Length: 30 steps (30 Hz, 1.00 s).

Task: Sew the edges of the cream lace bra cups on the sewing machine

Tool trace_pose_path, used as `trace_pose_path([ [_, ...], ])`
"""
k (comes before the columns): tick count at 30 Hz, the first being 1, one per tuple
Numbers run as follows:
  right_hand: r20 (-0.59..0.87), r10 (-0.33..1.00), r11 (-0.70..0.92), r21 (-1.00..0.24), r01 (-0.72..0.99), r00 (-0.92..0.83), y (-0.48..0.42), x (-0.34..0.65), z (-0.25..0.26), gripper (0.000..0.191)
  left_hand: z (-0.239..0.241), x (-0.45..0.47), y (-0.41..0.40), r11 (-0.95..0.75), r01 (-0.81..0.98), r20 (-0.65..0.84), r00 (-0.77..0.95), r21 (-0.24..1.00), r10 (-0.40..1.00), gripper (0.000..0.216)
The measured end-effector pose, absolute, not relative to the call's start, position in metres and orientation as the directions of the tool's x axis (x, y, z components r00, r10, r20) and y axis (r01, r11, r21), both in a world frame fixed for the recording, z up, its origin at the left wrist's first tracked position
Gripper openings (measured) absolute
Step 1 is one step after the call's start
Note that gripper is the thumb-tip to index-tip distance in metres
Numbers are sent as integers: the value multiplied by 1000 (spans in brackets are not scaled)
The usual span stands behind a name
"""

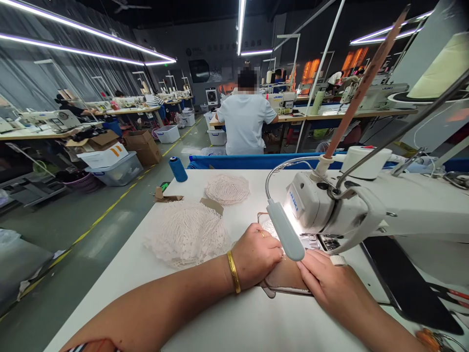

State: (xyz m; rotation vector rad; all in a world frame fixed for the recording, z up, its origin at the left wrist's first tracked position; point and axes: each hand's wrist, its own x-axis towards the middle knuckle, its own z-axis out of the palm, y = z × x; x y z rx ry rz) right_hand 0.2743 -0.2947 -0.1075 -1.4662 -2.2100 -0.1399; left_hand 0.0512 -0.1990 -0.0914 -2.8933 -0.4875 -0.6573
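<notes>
My left hand (256, 255), with a gold bracelet and a ring, is closed with curled fingers beside the head of a white sewing machine (311, 200). What its fingertips pinch is hidden. Under both hands lies a flat brownish panel (287, 275) with a pale rim. My right hand (328, 276) rests at the panel's right side, its fingers stretched out flat. A grey lamp (286, 232) on a bendable neck hangs over the fingertips and hides the needle area. Left of my hands lies a heap of pale lace (186, 232), with a smaller lace pile (227, 189) behind it.
A blue thread cone (178, 169) stands at the white table's far left corner, near brown card scraps (166, 196). On the right lie a black phone-like slab (410, 283) and red-handled scissors (452, 295). Ahead, a person in a white shirt (245, 122) sits facing away.
</notes>
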Motion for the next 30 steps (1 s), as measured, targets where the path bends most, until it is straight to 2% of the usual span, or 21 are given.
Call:
trace_pose_path([
  [5,438,857,399,-234,887,-270,-295,276,-109,23,-88,50,-197,-941,337,445,847,-27,291,24],
  [9,462,841,430,-250,867,-284,-297,273,-105,25,-78,47,-197,-941,334,378,866,52,328,23],
  [11,511,786,512,-223,829,-348,-298,267,-98,24,-70,45,-196,-920,374,341,855,113,390,24],
  [14,518,688,664,-167,728,-509,-301,256,-84,38,-57,41,-193,-857,489,274,812,161,514,23],
  [16,487,670,696,-148,703,-561,-301,257,-78,32,-50,38,-193,-838,515,195,816,184,544,25],
  [17,486,679,677,-123,726,-551,-300,262,-77,28,-47,37,-193,-839,502,155,830,209,536,29],
  [19,497,702,594,-12,805,-510,-297,278,-76,30,-44,35,-196,-851,450,142,856,270,498,34],
  [21,543,690,486,143,862,-479,-296,293,-77,36,-45,35,-198,-874,393,222,860,287,459,32],
  [22,580,678,442,169,881,-452,-297,297,-77,35,-46,35,-197,-889,371,271,856,268,440,29],
  [23,600,677,427,149,892,-425,-299,298,-77,32,-48,35,-196,-903,357,307,854,240,420,26],
  [25,583,688,509,36,860,-432,-303,287,-74,26,-52,35,-191,-918,353,314,864,180,394,19],
  [28,464,648,715,-97,692,-604,-306,263,-71,32,-58,34,-185,-905,405,259,868,128,425,15],
  [30,416,649,732,-113,672,-637,-302,260,-73,17,-61,33,-186,-896,424,252,860,129,443,15],
])
